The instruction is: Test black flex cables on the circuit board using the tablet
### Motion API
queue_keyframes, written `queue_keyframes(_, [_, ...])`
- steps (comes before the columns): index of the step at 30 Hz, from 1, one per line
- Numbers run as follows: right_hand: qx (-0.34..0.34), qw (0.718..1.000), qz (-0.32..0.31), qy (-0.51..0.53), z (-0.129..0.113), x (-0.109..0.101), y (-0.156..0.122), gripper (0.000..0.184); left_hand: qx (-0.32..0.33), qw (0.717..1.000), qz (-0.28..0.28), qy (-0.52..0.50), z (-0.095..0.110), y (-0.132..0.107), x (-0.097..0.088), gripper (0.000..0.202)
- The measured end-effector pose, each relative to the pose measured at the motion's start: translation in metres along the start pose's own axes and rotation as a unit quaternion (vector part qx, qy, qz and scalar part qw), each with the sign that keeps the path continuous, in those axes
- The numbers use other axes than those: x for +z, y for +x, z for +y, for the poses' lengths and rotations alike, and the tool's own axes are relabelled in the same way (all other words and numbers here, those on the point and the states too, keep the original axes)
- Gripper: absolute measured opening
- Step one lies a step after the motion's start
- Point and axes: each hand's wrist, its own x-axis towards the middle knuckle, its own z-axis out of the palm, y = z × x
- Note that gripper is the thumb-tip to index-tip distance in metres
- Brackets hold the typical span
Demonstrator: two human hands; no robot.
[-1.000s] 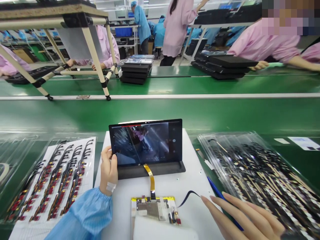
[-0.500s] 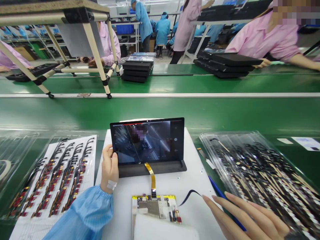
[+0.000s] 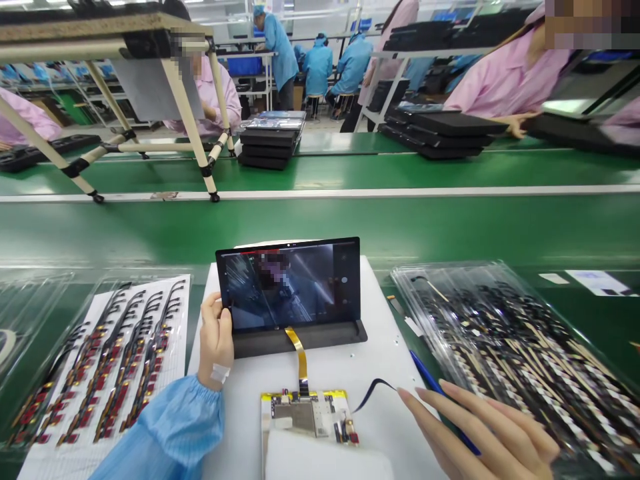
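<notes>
My left hand [image 3: 217, 337] is closed on the left edge of a tablet screen [image 3: 293, 287], which leans upright and shows a dark camera picture. A gold ribbon cable [image 3: 299, 350] runs from the screen down to a circuit board [image 3: 305, 413] with yellow tape along its top edge. From the board's right side a thin black flex cable [image 3: 373, 387] curves up to the fingertips of my right hand [image 3: 480, 427]. Its end is pinched at the foremost finger, the other fingers stretched out; the thumb is hidden. Under the right fingers lies a blue pen-like tool [image 3: 423, 370].
Clear trays hold red-tipped flex cables [image 3: 110, 360] at left and black cable parts [image 3: 505, 347] at right. Beyond the green belt [image 3: 425, 220] stand a pipe-frame rack [image 3: 187, 120] and stacked black trays [image 3: 267, 147]. People in pink and blue work behind.
The view has shifted slightly, moving the bench items a little left. Both hands keep their hold. Across the belt, the person at right has drawn an arm back and a dark tray shows there.
</notes>
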Motion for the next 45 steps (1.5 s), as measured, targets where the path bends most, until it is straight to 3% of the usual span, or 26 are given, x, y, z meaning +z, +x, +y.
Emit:
queue_keyframes(4, [0.02,0.999,0.045,0.006,-0.002,0.001,0.001,0.023,-0.009,1.0,-0.003,-0.013,-0.002,0.0,0.0,0.032])
queue_keyframes(8, [0.016,1.0,0.017,0.014,-0.003,-0.001,-0.001,0.026,-0.011,1.0,-0.004,-0.015,-0.003,0.0,0.0,0.031])
queue_keyframes(14, [0.052,0.995,0.078,0.047,-0.006,0.004,-0.003,0.027,-0.014,1.0,-0.004,-0.015,-0.002,0.0,0.0,0.032])
queue_keyframes(35, [0.048,0.995,0.073,0.04,-0.005,0.007,-0.005,0.028,-0.013,0.999,0.0,-0.043,-0.009,-0.001,0.002,0.031])
queue_keyframes(40, [0.032,0.999,0.03,0.017,-0.004,0.004,-0.002,0.027,0.066,0.996,0.049,0.018,-0.012,-0.001,0.0,0.036])
queue_keyframes(43, [0.035,0.998,0.038,0.02,-0.005,0.004,-0.001,0.025,0.21,0.966,0.082,0.126,-0.002,-0.004,-0.005,0.045])
queue_keyframes(45, [0.045,0.997,0.056,0.027,-0.006,0.007,-0.001,0.022,0.315,0.931,0.047,0.181,0.007,-0.008,-0.007,0.049])
